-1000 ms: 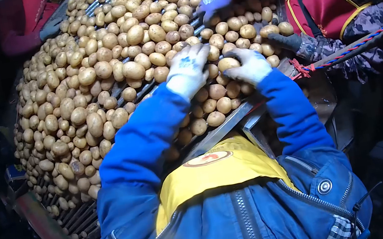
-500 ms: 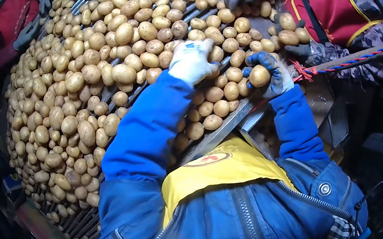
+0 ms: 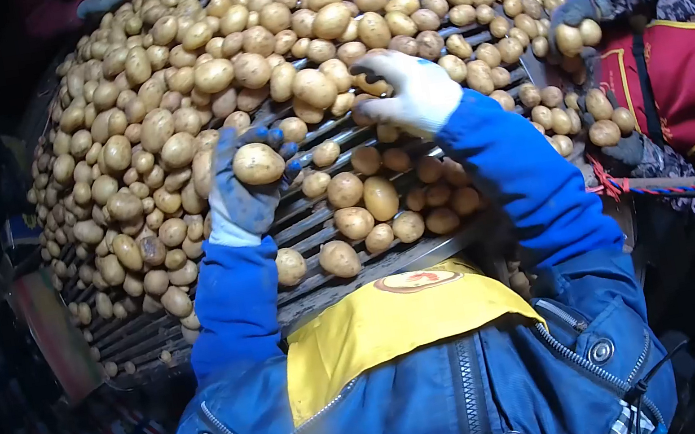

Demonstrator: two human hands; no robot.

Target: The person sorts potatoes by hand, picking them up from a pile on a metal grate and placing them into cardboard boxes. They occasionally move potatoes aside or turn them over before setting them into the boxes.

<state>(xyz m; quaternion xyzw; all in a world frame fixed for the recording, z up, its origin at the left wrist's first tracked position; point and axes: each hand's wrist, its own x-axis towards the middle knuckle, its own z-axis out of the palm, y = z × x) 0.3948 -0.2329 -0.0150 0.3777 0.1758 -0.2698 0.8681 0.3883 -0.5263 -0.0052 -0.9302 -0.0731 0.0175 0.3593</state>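
My left hand (image 3: 242,193), in a white glove with a blue-grey coated palm, is turned palm up at the left of the slatted rack (image 3: 300,235). Its fingers curl around a potato (image 3: 258,164). Further right, my right hand (image 3: 416,90), gloved in white, reaches palm down over the potatoes. Thumb and fingers are apart in a curve, with a partly hidden potato (image 3: 371,86) in the gap; firm contact is not visible. Several loose potatoes (image 3: 380,198) lie on the slats below the hands.
A large heap of potatoes (image 3: 156,129) covers the left and back. At right, another person in a red apron (image 3: 683,84) has gloved hands at potatoes. More gloved hands show at the far edges. A metal edge (image 3: 448,246) runs before me; a red-blue rope (image 3: 679,187) lies right.
My left hand has moved left, turned palm up and now holds a potato. My right hand no longer holds its potato and has swung forward, palm down. The view has shifted.
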